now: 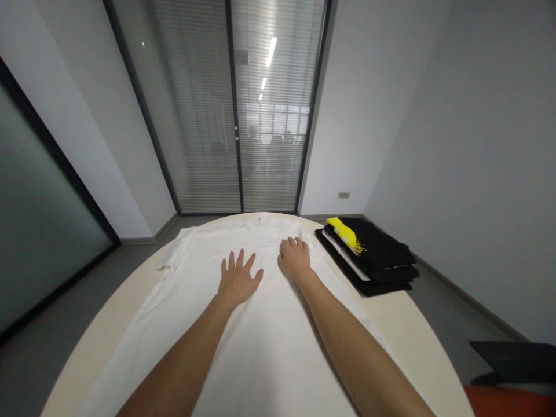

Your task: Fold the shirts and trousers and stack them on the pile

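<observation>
A white T-shirt (260,330) lies spread out on the table, its collar at the far edge and its left sleeve (176,255) laid outward. My left hand (238,281) rests on the shirt's upper middle, with the fingers stretched and spread flat. To the right of it, my right hand (295,258) touches the cloth near the right shoulder. Its fingers are slightly bent over the fabric, and no gathered cloth shows in them. My right hand and forearm partly cover the shirt's right side.
A stack of folded black clothes (382,249), with a white layer and a yellow print, sits at the right on the round pale table (417,341). Beyond stand glass panels with blinds (204,116). A dark and red object (516,370), perhaps a chair, is at lower right.
</observation>
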A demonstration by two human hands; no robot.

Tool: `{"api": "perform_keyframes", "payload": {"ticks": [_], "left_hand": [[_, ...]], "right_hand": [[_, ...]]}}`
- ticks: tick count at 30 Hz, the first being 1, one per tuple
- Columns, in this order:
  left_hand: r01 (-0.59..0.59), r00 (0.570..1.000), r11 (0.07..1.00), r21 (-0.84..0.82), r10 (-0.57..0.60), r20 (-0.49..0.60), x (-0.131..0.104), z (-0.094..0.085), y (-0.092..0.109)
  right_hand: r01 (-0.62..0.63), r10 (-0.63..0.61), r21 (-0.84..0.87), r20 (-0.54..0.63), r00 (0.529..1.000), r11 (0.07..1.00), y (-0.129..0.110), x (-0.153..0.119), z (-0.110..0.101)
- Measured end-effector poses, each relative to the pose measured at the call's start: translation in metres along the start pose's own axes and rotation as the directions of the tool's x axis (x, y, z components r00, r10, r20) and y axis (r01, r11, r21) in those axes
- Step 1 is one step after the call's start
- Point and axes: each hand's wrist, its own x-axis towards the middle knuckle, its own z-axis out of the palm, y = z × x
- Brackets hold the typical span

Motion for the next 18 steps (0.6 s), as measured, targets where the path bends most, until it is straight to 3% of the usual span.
{"api": "perform_keyframes", "payload": {"ticks": [4, 7, 12, 15, 18], "left_hand": [[-0.007, 1.000, 1.000, 0.001, 0.007, 0.015, 0.001, 0.001, 0.000], [-0.014, 1.000, 1.000, -0.007, 0.014, 0.025, 0.001, 0.003, 0.000], [-0.018, 0.999, 1.000, -0.012, 0.019, 0.027, 0.001, 0.001, 0.000], [-0.021, 0.999, 1.000, -0.004, 0.021, 0.028, 0.001, 0.000, 0.001], [-0.016, 0.999, 1.000, 0.001, 0.016, 0.029, 0.000, -0.001, 0.002]], "right_hand": [[-0.073, 0.075, -0.057, 0.032, 0.997, 0.996, 0.020, -0.003, -0.005], [-0.091, 0.090, -0.042, -0.028, 0.996, 0.995, 0.029, 0.001, -0.007], [-0.253, 0.283, 0.213, -0.124, 0.951, 0.944, 0.040, 0.009, -0.011], [-0.181, 0.215, 0.270, -0.105, 0.971, 0.946, 0.039, 0.007, -0.009], [-0.070, 0.083, 0.162, -0.074, 0.994, 0.984, 0.033, 0.003, -0.004]]}}
